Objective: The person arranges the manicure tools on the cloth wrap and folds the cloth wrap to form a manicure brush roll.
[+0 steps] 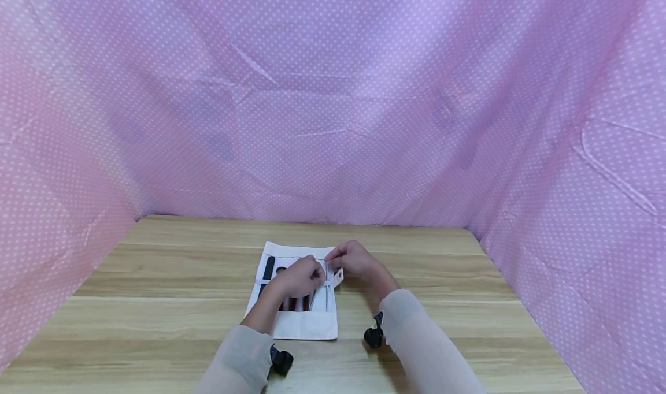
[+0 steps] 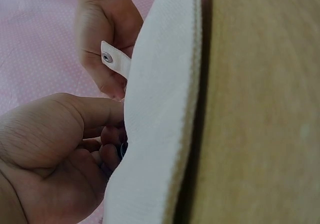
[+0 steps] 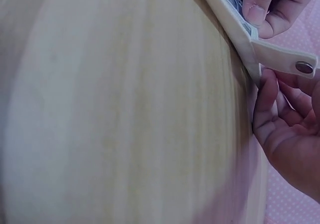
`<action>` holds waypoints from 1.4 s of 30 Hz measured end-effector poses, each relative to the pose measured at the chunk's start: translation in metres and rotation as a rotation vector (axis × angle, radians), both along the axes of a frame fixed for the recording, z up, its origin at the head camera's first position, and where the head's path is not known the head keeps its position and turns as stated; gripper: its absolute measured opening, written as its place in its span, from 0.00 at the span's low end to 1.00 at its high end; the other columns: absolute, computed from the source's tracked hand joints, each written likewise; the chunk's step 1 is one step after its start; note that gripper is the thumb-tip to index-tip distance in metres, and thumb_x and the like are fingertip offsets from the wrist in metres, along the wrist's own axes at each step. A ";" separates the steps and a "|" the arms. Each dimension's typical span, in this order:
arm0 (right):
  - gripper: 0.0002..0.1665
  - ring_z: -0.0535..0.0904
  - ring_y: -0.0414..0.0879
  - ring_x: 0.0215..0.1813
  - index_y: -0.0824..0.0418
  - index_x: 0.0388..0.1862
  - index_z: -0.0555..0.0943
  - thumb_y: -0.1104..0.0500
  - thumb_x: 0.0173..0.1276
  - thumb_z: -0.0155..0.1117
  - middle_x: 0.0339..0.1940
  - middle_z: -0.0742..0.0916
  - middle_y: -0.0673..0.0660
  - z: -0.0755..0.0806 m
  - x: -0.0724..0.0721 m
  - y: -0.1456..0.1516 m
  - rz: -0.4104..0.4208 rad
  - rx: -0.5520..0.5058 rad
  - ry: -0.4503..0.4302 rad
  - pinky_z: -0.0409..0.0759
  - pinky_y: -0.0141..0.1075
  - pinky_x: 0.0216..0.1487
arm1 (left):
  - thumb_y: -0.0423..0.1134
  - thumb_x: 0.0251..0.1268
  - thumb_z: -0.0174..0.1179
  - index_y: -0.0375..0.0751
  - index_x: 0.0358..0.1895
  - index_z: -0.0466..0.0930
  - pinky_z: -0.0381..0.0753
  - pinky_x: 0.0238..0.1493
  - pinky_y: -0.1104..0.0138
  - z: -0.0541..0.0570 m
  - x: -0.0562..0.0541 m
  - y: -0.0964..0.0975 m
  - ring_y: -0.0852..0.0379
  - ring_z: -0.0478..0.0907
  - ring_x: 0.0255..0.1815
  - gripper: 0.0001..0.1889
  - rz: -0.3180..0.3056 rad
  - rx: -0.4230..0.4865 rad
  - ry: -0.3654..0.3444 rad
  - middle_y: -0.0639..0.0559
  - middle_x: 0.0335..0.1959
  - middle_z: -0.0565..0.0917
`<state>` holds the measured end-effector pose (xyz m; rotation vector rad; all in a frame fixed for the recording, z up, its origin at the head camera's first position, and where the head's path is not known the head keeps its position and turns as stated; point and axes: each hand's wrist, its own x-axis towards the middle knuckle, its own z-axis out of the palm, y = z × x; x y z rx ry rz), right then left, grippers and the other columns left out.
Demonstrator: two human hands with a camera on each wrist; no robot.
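A white fabric tool roll [image 1: 307, 326] lies unfolded on the table, with slim tools under a white elastic band across it. Among them are a flat black strip [image 1: 269, 267], dark red handles [image 1: 292, 305] and a thin metal rod [image 1: 327, 298] near the right side. My left hand [image 1: 302, 277] reaches over the middle, its thumb and finger pinching the elastic band [image 3: 251, 31] by the right edge. At the upper right, my right hand [image 1: 355, 258] pinches the rod's top end. A tab with a snap button [image 3: 285, 59] sticks out between the hands.
The roll lies on a wood-grain table [image 1: 171, 301]. Pink dotted cloth [image 1: 333, 122] hangs behind the table and along both sides. Black wrist cameras [image 1: 281, 361] hang beneath both sleeves, close to the tabletop.
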<state>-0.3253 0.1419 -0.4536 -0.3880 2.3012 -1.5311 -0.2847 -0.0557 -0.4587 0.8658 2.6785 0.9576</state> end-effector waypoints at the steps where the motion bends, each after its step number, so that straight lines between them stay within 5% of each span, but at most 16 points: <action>1: 0.09 0.81 0.42 0.35 0.72 0.43 0.87 0.74 0.67 0.63 0.34 0.89 0.57 0.000 0.000 0.000 0.005 0.013 0.002 0.80 0.31 0.37 | 0.29 0.70 0.58 0.44 0.31 0.83 0.74 0.43 0.60 0.000 -0.001 0.000 0.58 0.72 0.36 0.09 -0.003 0.000 0.001 0.54 0.33 0.76; 21: 0.09 0.81 0.43 0.35 0.69 0.47 0.87 0.70 0.70 0.64 0.37 0.89 0.56 0.003 -0.006 0.016 -0.025 0.082 0.011 0.81 0.33 0.36 | 0.27 0.68 0.61 0.38 0.36 0.86 0.76 0.43 0.61 0.007 -0.002 0.000 0.58 0.73 0.37 0.06 -0.018 0.022 0.015 0.54 0.35 0.78; 31: 0.12 0.82 0.46 0.37 0.70 0.50 0.84 0.72 0.70 0.59 0.39 0.87 0.58 0.014 -0.001 0.023 -0.044 0.017 0.012 0.83 0.40 0.41 | 0.29 0.69 0.62 0.41 0.38 0.88 0.76 0.47 0.58 0.011 -0.005 -0.009 0.57 0.74 0.41 0.05 0.060 0.050 -0.032 0.54 0.38 0.80; 42: 0.08 0.79 0.42 0.37 0.68 0.47 0.85 0.66 0.72 0.64 0.36 0.87 0.54 0.029 0.014 0.025 0.041 0.161 0.296 0.79 0.34 0.41 | 0.30 0.69 0.63 0.38 0.38 0.87 0.78 0.48 0.58 0.024 -0.012 -0.024 0.57 0.76 0.41 0.03 0.092 -0.007 0.019 0.54 0.36 0.82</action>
